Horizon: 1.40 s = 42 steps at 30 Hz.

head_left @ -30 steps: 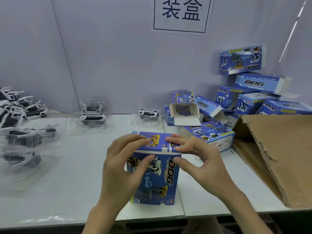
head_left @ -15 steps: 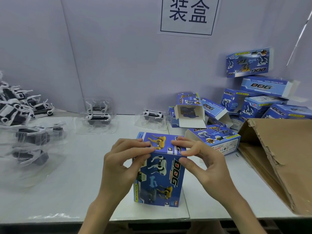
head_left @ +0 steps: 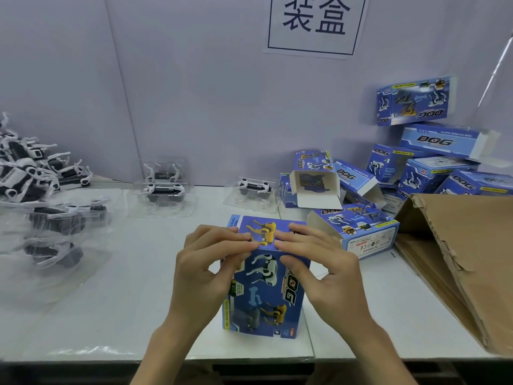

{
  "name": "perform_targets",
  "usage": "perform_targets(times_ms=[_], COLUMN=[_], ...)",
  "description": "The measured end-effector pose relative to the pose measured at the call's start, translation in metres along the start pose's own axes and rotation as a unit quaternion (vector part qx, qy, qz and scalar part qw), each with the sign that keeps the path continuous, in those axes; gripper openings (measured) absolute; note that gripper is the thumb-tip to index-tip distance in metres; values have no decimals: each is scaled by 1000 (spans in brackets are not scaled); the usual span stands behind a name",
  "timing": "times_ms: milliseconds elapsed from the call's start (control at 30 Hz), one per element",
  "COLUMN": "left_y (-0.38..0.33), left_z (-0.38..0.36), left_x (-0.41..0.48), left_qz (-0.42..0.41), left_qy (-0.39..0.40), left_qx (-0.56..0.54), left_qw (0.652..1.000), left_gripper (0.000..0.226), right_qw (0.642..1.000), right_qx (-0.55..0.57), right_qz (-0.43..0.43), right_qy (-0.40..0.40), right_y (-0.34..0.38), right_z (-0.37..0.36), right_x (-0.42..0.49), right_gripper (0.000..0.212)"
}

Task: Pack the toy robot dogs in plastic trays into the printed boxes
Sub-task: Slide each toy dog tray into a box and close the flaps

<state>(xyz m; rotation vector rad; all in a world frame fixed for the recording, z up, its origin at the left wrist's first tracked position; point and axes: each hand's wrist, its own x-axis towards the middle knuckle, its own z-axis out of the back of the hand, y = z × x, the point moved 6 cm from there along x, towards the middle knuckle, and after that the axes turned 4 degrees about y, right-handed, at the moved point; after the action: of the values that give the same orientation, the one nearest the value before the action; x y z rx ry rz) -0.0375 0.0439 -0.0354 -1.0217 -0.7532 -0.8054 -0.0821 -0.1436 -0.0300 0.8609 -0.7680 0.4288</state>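
Note:
A blue printed box with dog pictures stands upright near the table's front edge. My left hand grips its upper left side, fingers over the top flap and thumb on the front face. My right hand grips the upper right side the same way. The top flap lies closed under my fingertips. Toy robot dogs in clear plastic trays sit at the back of the table, and more of these tray-packed dogs lie at the left.
Loose white-and-black robot dogs are piled at the far left. Several blue boxes are stacked at the back right, one open box facing me. A torn cardboard carton fills the right side.
Both hands slid a little closer together over the box top, pressing the flap down. The box stays upright in the same place; the camera shifted slightly.

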Motion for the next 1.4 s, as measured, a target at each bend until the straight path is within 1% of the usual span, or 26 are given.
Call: perform_targets(times_ms=[67, 167, 333, 433, 467, 567, 600, 633, 700, 733, 767, 800, 833, 867, 900, 933, 967, 1000, 1033, 1067, 1100, 1133, 1167, 1233, 1300, 1400], left_y=[-1, -2, -6, -8, -8, -4, 0, 5, 23, 32, 36, 35, 33, 31, 29, 28, 25, 18, 12, 2, -4, -8, -8, -4, 1, 9], left_z=[0, 1, 2, 3, 4, 2, -1, -4, -13, -18, -25, -31, -33, -34, -34, -37, -38, -38, -36, -32, -36, -40, -45, -52, -55, -53], left_x=[1, 1, 3, 3, 2, -2, -4, -7, -16, -21, -27, -31, -33, -37, -38, -42, -43, -39, -40, -39, -38, -43, -49, -58, -64, -63], left_qz=[-7, -9, -30, -47, -45, -17, 7, 43, 152, 205, 213, 206, 193, 185, 166, 145, 116, 94, 76, 33, -1, -56, -88, -114, -123, -135], left_qy=[2, -7, -22, -33, -40, -54, -48, -37, -4, 27, 68, 101, 118, 113, 102, 100, 99, 82, 58, 52, 51, 47, 68, 73, 60, 19], left_qx=[8, 20, 56, 75, 74, 45, 25, 1, -67, -104, -121, -127, -115, -110, -106, -70, -34, -7, 3, 27, 40, 106, 128, 134, 135, 140], left_qw=[1000, 1000, 998, 996, 995, 997, 998, 998, 986, 973, 967, 965, 967, 970, 975, 982, 988, 992, 995, 998, 998, 992, 986, 982, 981, 981], left_gripper=[12, 21, 21, 11, 9, 15, 22, 37, 78, 91, 93, 87, 79, 75, 76, 80, 83, 83, 80, 79, 82, 84, 81, 66, 52, 47], right_qw=[1000, 1000, 1000, 1000, 999, 996, 995, 993, 985, 979, 973, 967, 959, 948, 936, 926, 920, 911, 894, 875, 856, 838, 822, 801, 793, 787], right_qx=[4, 6, 3, 16, 23, 66, 78, 92, 137, 163, 185, 208, 233, 266, 296, 314, 314, 302, 287, 277, 274, 283, 294, 305, 308, 326], right_qz=[3, 4, 13, 1, -6, -27, -33, -41, -69, -83, -94, -103, -113, -128, -148, -177, -215, -270, -332, -382, -410, -422, -429, -442, -455, -465], right_qy=[-3, -2, 5, 22, 29, 50, 56, 64, 83, 93, 100, 106, 112, 119, 121, 110, 91, 78, 84, 110, 155, 200, 233, 264, 264, 240], right_y=[0, -1, -2, -6, -8, -12, -13, -16, -24, -28, -31, -34, -36, -36, -39, -43, -49, -56, -66, -73, -78, -81, -84, -90, -97, -104], right_z=[0, -1, 0, 2, 2, 2, 2, 2, 2, 3, 3, 5, 5, 5, 4, 2, 1, -1, -4, -6, -9, -10, -11, -10, -8, -5], right_x=[1, 1, 3, 6, 6, 8, 9, 10, 11, 12, 12, 11, 10, 9, 8, 9, 8, 7, 4, -1, -7, -13, -19, -29, -33, -30], right_gripper=[21, 21, 20, 21, 21, 21, 21, 22, 24, 24, 23, 21, 18, 15, 17, 21, 22, 21, 22, 30, 41, 51, 59, 62, 61, 63])
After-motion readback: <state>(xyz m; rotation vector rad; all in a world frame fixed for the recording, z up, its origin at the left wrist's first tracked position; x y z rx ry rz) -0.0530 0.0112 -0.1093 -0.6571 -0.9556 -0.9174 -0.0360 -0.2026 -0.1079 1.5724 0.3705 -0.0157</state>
